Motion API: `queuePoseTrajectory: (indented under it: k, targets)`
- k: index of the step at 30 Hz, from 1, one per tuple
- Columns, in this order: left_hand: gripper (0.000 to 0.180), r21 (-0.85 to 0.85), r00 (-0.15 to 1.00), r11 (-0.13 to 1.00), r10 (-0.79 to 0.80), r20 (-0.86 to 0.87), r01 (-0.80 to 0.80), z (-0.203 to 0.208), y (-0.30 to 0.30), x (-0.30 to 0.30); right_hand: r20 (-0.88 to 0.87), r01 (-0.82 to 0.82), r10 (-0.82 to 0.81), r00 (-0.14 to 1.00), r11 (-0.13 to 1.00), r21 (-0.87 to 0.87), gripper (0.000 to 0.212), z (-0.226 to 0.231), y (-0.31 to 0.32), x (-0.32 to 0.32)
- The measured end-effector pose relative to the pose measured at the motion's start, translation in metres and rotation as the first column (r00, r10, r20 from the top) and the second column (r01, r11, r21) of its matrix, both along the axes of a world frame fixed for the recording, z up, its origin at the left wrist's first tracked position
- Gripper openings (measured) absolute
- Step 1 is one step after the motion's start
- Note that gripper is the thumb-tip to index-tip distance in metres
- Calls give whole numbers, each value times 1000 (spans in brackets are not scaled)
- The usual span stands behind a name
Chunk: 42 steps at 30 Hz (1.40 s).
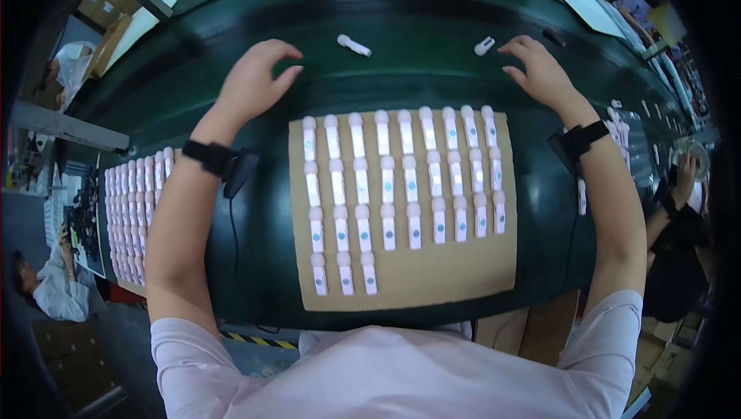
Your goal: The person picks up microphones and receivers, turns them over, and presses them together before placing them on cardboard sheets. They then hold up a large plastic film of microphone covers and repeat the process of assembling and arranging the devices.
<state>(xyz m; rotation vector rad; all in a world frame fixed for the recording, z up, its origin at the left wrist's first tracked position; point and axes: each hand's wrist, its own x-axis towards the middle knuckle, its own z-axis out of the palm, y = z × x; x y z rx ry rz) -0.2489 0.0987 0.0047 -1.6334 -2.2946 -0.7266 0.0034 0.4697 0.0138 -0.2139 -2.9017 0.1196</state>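
My left hand [258, 83] hovers over the green work surface, thumb and fingers apart, holding nothing. To its right lies a small pale pink device with a rounded head [354, 45]. My right hand [538, 71] is also open, its fingertips close to a second, shorter-looking white piece [485, 46] with a slot in it. Between my forearms is a brown cardboard sheet [448, 276] carrying rows of the same pink, round-headed devices [387, 179]. Many of these show a blue dot; the lowest row fills only the left part.
At the left stands another batch of pink devices [139, 210] in rows. More loose pieces [617, 133] lie beyond my right forearm. A small dark object [553, 37] rests past my right hand. Other people sit at both sides, one at the left [62, 288].
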Motion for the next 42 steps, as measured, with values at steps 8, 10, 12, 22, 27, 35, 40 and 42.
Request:
queuePoseTrajectory:
  k: [8, 10, 12, 22, 27, 35, 40, 42]
  targets:
    - [24, -76, 983, 982, -171, 61, 176, -29, 76, -37, 86, 54, -51, 995, 998, -32, 26, -37, 27, -60]
    - [26, -106, 975, 972, -201, 98, 211, -35, 82, -41, 169, 17, -9, 986, 999, -45, 26, -35, 24, -68]
    - [25, -150, 981, 972, -165, 104, 180, -35, 84, -45, 173, 56, -42, 984, 996, -76, 25, -29, 19, -72]
    - [19, -31, 879, 982, 181, 440, -187, 8, 30, -1, -26, 48, -76, 997, 823, -567, 17, 16, -46, 6]
    - [18, 370, 721, 908, -121, 682, -198, 10, -26, 63, -170, -112, -29, 985, 644, -757, 16, 32, -124, 75]
    - [25, 409, 472, 879, -260, 843, -246, 11, -97, 187, -194, -146, -145, 970, 288, -946, 20, 21, -211, 158]
    - [25, 440, 248, 856, -380, 891, -270, -5, -110, 226, -216, -214, -152, 964, 34, -976, 21, 2, -244, 159]
    - [25, 433, 244, 859, -373, 895, -273, -5, -112, 238, -227, -228, -159, 961, 13, -974, 21, 1, -253, 157]
